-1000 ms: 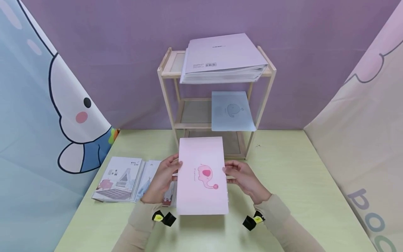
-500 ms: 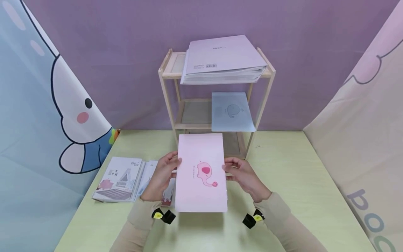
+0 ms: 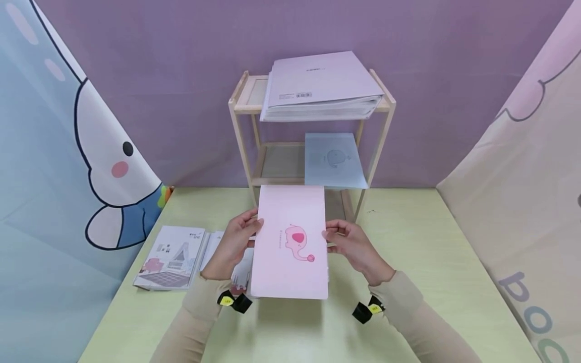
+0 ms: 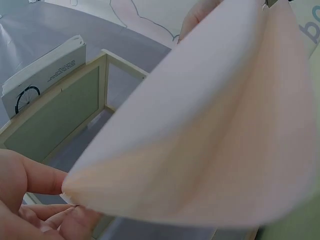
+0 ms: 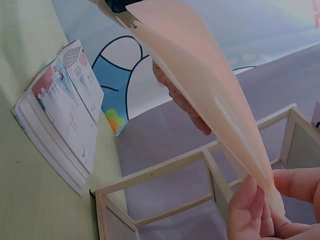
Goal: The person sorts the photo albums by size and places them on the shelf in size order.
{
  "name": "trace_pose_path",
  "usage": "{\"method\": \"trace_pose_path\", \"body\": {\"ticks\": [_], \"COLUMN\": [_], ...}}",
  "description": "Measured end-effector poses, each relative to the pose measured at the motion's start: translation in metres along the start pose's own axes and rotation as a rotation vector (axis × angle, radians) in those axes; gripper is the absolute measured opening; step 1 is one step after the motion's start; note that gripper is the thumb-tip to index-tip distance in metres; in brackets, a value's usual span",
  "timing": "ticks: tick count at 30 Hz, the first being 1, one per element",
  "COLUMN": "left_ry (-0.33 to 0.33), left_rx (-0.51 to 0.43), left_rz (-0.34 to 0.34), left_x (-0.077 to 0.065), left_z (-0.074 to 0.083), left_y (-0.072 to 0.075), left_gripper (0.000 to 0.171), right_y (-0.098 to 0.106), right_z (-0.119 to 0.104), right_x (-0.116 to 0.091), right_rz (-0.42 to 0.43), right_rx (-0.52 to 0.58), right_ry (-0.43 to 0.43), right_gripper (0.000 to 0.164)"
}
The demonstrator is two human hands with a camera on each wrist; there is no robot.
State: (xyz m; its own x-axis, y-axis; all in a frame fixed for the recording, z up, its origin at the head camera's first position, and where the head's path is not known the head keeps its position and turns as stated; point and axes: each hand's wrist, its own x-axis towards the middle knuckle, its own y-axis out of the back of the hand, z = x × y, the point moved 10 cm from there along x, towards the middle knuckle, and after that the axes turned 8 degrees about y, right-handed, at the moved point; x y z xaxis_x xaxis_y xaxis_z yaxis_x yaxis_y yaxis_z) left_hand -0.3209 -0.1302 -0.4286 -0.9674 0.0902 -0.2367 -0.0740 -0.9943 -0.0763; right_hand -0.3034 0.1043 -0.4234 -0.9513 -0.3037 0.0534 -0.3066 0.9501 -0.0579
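A thin pink notebook (image 3: pixel 290 272) with an elephant drawn on its cover is held up over the table in the head view. My left hand (image 3: pixel 236 241) pinches its left edge, thumb on top and fingers beneath. On the opposite edge my right hand (image 3: pixel 354 247) pinches it the same way. Its soft pages (image 4: pixel 200 165) sag and bow apart in the left wrist view. Behind it, a pale blue notebook (image 3: pixel 335 164) with a whale-like drawing lies on the middle level of a small wooden shelf (image 3: pixel 245 141). The notebook's far edge overlaps the lower shelf.
Large white books (image 3: pixel 322 83) are stacked on the shelf's top. Several illustrated books (image 3: pixel 174 257) lie at the left of the table (image 3: pixel 408 252), partly hidden by my left arm. A purple cloth (image 3: pixel 181 75) hangs behind, with printed cloths at both sides.
Both hands have carried the pink notebook slightly forward, toward the shelf. Its far edge now reaches the front of the middle shelf in the head view.
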Motion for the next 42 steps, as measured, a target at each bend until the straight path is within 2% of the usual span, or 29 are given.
{"method": "trace_pose_path", "body": {"ticks": [15, 27, 36, 42], "left_ry": [0.009, -0.038, -0.047, -0.009], "left_rx": [0.004, 0.017, -0.025, -0.086], "left_rz": [0.0, -0.041, -0.048, -0.06], "left_x": [-0.004, -0.001, 0.006, 0.011], "left_z": [0.004, 0.016, 0.025, 0.03], "left_y": [0.003, -0.002, -0.005, -0.008], "left_gripper": [0.046, 0.044, 0.041, 0.04], "right_y": [-0.005, 0.0, 0.007, 0.011], "right_z": [-0.006, -0.014, -0.024, -0.03], "right_x": [-0.003, 0.001, 0.013, 0.019], "right_rz": [0.021, 0.017, 0.027, 0.015], "right_rx": [0.004, -0.019, -0.025, -0.006], "right_ry": [0.0, 0.02, 0.011, 0.015], "right_gripper": [0.031, 0.03, 0.029, 0.031]}}
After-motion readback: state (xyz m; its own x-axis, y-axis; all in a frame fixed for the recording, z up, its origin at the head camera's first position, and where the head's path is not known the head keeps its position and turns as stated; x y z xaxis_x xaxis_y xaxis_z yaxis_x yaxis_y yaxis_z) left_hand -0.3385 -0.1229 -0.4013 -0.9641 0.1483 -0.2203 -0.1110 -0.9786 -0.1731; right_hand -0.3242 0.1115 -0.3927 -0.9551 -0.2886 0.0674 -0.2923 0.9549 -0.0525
